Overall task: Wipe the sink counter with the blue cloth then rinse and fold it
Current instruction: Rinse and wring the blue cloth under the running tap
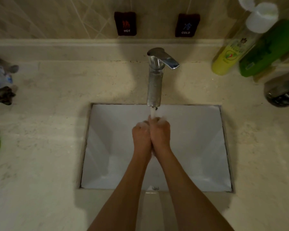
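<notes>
Forearms, 2 in number, enter from the bottom edge and converge over the white rectangular sink basin (198,147). Left hand (141,135) and right hand (160,132) are pressed side by side, knuckles up, fingers curled in under the water stream (152,112) falling from the chrome faucet (154,85). Whether either hand holds anything cannot be told; the fingertips are hidden by splash. Blue cloth: not identifiable in this view. Faucet lever (167,60) is angled toward the right. Beige stone counter (40,130) surrounds the basin. On the tiled wall behind hang 2 dark tags, 1 marked HOT (125,23), 1 marked COLD (186,25). At the right rear stand a yellow bottle (227,55) and a green bottle (267,52), touching.
</notes>
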`<state>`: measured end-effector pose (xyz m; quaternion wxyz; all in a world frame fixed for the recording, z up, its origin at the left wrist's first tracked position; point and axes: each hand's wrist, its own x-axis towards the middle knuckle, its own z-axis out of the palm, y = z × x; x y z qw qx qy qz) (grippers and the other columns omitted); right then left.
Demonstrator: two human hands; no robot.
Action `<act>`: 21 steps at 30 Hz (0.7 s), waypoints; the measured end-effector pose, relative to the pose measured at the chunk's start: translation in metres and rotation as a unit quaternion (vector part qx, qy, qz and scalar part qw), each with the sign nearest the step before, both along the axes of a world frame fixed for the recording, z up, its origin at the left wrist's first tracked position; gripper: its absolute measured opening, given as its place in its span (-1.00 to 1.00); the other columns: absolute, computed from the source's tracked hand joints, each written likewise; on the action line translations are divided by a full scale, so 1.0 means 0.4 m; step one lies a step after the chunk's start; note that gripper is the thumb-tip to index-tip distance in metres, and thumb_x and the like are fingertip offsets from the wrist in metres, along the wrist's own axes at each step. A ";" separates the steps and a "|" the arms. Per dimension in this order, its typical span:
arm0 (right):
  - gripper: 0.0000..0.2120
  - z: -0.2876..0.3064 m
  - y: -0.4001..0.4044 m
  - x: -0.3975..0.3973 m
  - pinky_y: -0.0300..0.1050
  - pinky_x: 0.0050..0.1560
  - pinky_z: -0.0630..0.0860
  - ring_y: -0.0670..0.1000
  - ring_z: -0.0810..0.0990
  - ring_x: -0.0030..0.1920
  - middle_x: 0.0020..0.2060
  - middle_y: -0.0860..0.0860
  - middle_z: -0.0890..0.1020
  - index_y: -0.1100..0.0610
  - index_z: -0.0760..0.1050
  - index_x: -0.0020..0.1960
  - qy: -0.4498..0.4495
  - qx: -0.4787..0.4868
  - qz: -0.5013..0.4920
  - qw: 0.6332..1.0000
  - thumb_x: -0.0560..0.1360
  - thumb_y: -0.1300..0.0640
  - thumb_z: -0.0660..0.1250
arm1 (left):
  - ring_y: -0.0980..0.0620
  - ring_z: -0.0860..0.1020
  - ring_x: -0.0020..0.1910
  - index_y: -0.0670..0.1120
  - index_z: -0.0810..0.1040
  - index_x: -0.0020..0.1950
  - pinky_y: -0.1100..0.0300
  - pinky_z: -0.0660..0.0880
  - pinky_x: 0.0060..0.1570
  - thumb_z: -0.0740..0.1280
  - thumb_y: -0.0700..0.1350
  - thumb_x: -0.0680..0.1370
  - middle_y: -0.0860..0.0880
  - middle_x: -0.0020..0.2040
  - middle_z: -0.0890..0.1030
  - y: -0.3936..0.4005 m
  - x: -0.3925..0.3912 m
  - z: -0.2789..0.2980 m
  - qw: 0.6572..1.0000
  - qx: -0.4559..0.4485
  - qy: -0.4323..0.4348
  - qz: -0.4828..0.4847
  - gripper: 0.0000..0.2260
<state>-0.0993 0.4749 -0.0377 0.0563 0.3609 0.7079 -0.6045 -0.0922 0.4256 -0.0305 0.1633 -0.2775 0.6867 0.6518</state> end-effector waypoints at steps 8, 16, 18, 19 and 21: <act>-0.67 -0.025 0.028 0.014 0.06 -0.17 0.57 0.24 0.66 -0.05 -0.17 0.16 0.70 0.14 0.68 -0.11 -0.087 -0.319 -0.055 0.942 0.50 0.00 0.20 | 0.05 0.63 -0.15 0.03 0.48 0.07 0.10 0.62 -0.13 0.38 -0.13 0.49 0.01 -0.13 0.61 -0.008 0.002 0.017 0.989 -0.096 0.110 -0.030 -0.80; -0.84 -0.008 -0.024 0.033 -0.03 -0.09 0.62 0.06 0.65 -0.04 -0.07 0.11 0.64 0.03 0.57 -0.06 0.115 -0.165 -0.029 0.979 0.46 0.00 0.27 | 0.02 0.62 -0.32 -0.22 0.58 -0.21 0.10 0.58 -0.23 0.28 -0.19 0.52 -0.16 -0.29 0.62 -0.003 -0.041 0.009 0.997 -0.036 0.028 0.062 -0.84; -0.80 -0.008 -0.046 0.021 -0.07 -0.04 0.59 0.01 0.63 -0.07 -0.08 0.05 0.61 -0.06 0.51 -0.16 0.105 -0.038 0.005 0.994 0.46 -0.17 0.27 | -0.02 0.62 -0.26 -0.26 0.58 -0.12 0.10 0.54 -0.22 0.25 -0.22 0.57 -0.19 -0.24 0.62 -0.001 -0.033 -0.006 0.997 -0.027 0.063 0.021 -0.83; -0.77 -0.011 -0.048 0.012 -0.13 -0.08 0.58 -0.01 0.64 -0.11 -0.11 0.04 0.61 -0.06 0.51 -0.18 0.092 -0.018 -0.001 0.996 0.49 -0.20 0.28 | -0.08 0.62 -0.20 -0.24 0.59 -0.06 0.08 0.52 -0.19 0.24 -0.19 0.60 -0.19 -0.18 0.64 -0.003 -0.026 0.001 0.998 -0.023 0.050 -0.014 -0.82; -0.76 -0.015 -0.031 -0.013 -0.14 -0.15 0.57 -0.01 0.66 -0.17 -0.20 0.02 0.65 0.04 0.56 -0.14 0.027 -0.007 -0.014 1.000 0.55 -0.11 0.33 | -0.05 0.60 -0.24 -0.15 0.59 -0.07 0.15 0.47 -0.26 0.23 -0.13 0.62 -0.12 -0.19 0.63 0.002 -0.021 0.001 0.997 -0.055 0.037 -0.026 -0.82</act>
